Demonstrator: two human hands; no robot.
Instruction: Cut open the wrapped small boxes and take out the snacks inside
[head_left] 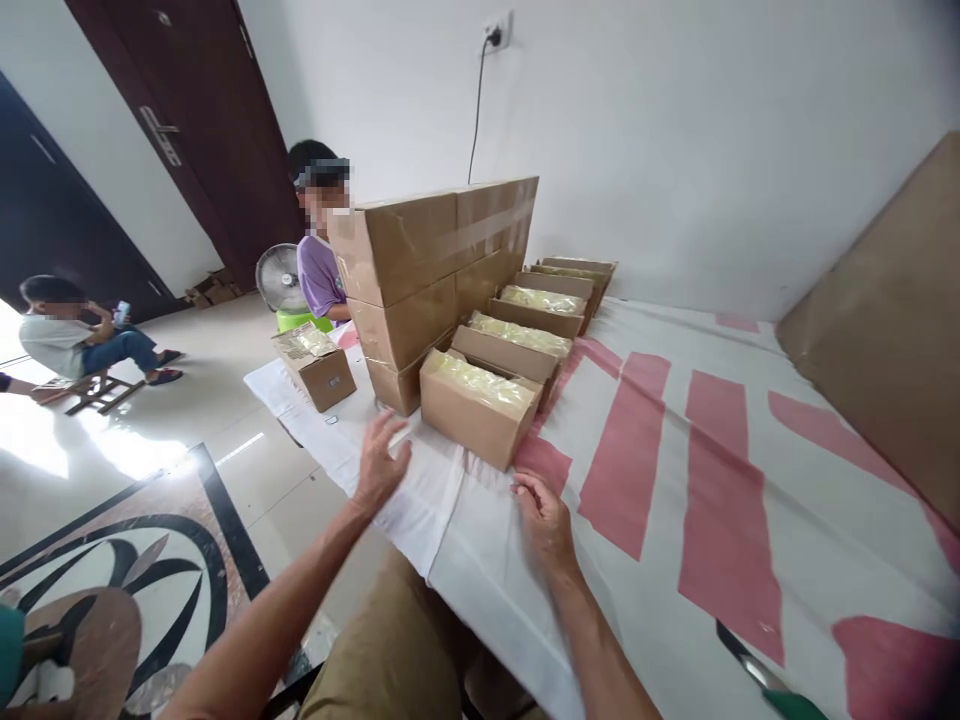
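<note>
Lap: khaki trousers (390, 645) are showing under the table edge, the legs running out of view.
Green-handled tool: it (772, 688) is lying at lower right, its handle being cut off by the frame; I cannot tell its kind.
Right hand: this hand (546, 515) is resting near the carton's closest corner, its fingers curling inward; I cannot tell whether they are pinching anything.
Left hand: this hand (384, 462) is hovering by the stack's foot, fingers spreading wide and gripping nothing; whether the fingertips are touching cardboard is unclear.
Near carton: the open carton (474, 415) is standing upright on the pink-and-white cloth (510, 590), ahead of and between the hands; its plain brown walls are enclosing pale yellow contents (484, 382), shiny clear film blurring their form.
Carton row: more open cartons (525, 345) are lining up behind, partly hiding one another.
Taped stack: closed boxes (420, 290) are rising alongside, concealing part of a purple-shirted person (322, 275).
</note>
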